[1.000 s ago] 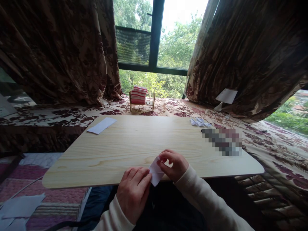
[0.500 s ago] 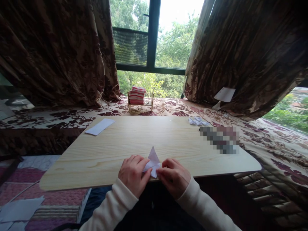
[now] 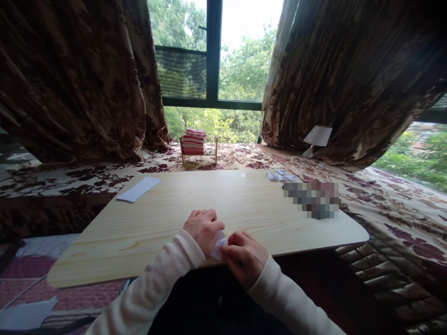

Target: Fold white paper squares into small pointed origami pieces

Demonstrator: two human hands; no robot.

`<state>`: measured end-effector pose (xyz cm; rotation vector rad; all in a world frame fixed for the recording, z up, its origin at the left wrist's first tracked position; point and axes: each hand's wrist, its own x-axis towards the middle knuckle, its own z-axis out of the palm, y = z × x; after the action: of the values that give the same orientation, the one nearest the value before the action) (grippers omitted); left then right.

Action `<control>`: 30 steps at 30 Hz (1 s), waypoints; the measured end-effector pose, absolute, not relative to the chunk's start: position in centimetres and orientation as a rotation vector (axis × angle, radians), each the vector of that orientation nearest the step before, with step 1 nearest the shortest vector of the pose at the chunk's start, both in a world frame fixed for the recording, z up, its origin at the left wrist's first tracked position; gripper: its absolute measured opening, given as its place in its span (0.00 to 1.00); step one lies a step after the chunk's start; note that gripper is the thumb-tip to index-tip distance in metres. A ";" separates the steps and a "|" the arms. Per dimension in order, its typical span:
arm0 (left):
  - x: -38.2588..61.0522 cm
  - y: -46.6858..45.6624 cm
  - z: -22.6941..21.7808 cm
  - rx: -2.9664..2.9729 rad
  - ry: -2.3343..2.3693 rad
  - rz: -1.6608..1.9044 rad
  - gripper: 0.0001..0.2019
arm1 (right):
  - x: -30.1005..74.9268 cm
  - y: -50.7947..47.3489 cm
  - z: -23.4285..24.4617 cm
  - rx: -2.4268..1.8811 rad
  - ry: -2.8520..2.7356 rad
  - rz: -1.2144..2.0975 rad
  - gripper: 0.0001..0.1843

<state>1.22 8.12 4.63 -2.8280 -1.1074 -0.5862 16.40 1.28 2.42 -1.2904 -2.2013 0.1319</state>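
Note:
A small folded piece of white paper lies at the near edge of the light wooden table. My left hand rests over its left part, fingers curled down on it. My right hand pinches its right edge from the near side. Most of the paper is hidden under my two hands. Both my sleeves are cream-coloured.
A white paper strip lies at the table's far left. Crumpled white paper sits at the far right beside a blurred-out object. A small wooden rack with striped cloth stands by the window. White sheets lie on the floor, left.
The paper was held up off the table edge, then laid down with a point sticking up. Now both hands press it flat and cover most of it.

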 end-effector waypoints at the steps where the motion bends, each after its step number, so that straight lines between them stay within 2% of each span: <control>1: 1.0 8.2 4.6 -2.838 -1.101 -0.610 0.14 | 16.4 1.3 2.4 -1.292 -2.200 0.134 0.09; 5: 0.5 8.2 4.7 -2.835 -1.148 -0.700 0.07 | 16.4 1.3 2.5 -1.280 -2.202 0.126 0.09; 8: 0.5 8.0 4.6 -2.788 -1.235 -0.728 0.12 | 16.4 1.3 2.5 -1.275 -2.193 0.118 0.09; 11: 0.4 7.8 4.0 -2.760 -1.306 -0.809 0.08 | 16.3 1.3 2.5 -1.268 -2.182 0.121 0.09; 15: -0.9 7.9 2.9 -2.658 -1.438 -0.991 0.22 | 16.3 1.4 2.6 -1.256 -2.184 0.108 0.09; 17: -1.6 7.7 2.5 -2.529 -1.486 -1.011 0.24 | 16.2 1.4 2.5 -1.260 -2.186 0.097 0.10; 20: -2.0 6.7 2.4 -2.361 -1.330 -1.002 0.17 | 16.0 1.4 2.5 -1.286 -2.195 0.074 0.10; 23: -1.8 5.1 2.5 -2.433 -1.105 -1.012 0.11 | 15.7 1.3 2.5 -1.321 -2.212 0.046 0.10; 27: -1.3 3.3 2.3 -2.557 -1.124 -1.001 0.08 | 15.4 1.1 2.4 -1.357 -2.237 0.022 0.09; 30: -1.4 2.9 1.8 -2.556 -1.188 -0.984 0.10 | 15.7 1.3 2.3 -1.320 -2.211 0.091 0.09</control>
<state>-1.36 2.95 1.75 -2.5560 -1.1882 -0.9836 15.68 1.30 2.30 -1.3199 -2.2108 0.0913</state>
